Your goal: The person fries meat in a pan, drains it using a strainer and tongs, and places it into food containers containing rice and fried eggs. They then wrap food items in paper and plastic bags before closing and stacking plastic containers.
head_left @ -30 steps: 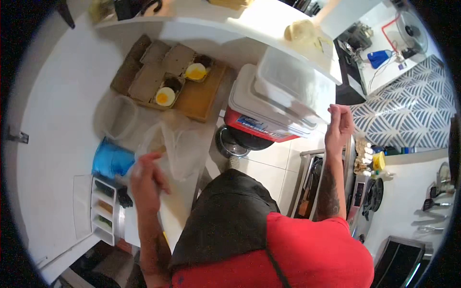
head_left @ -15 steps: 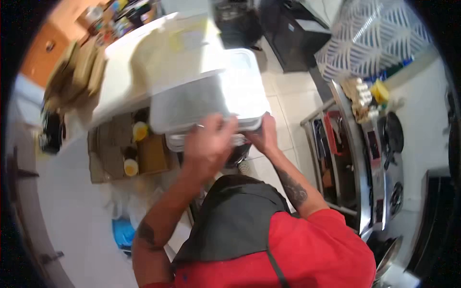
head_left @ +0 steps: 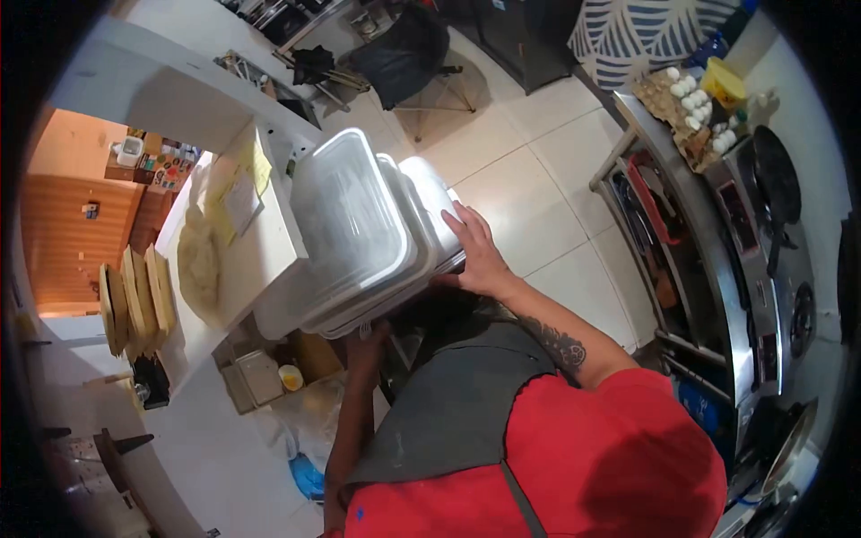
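A stack of translucent white plastic food containers leans tilted beside a white shelf, its top surface facing up. My right hand grips the stack's right side, fingers spread over the edge and thumb below. My left hand is under the near lower edge, in shadow, its fingers mostly hidden beneath the stack. By that hand shows a small pale thing that I cannot make out. Another white container shows at the stack's right side.
Left of the stack is a white shelf with a paper note. Below lies a cardboard box. To the right stand a metal rack, a carton of eggs and a black pan. A black folding chair stands farther off.
The stack now tilts and shows more of its side. My left hand has gone from its near upper edge to underneath; my right hand has moved up its right side. The view has shifted.
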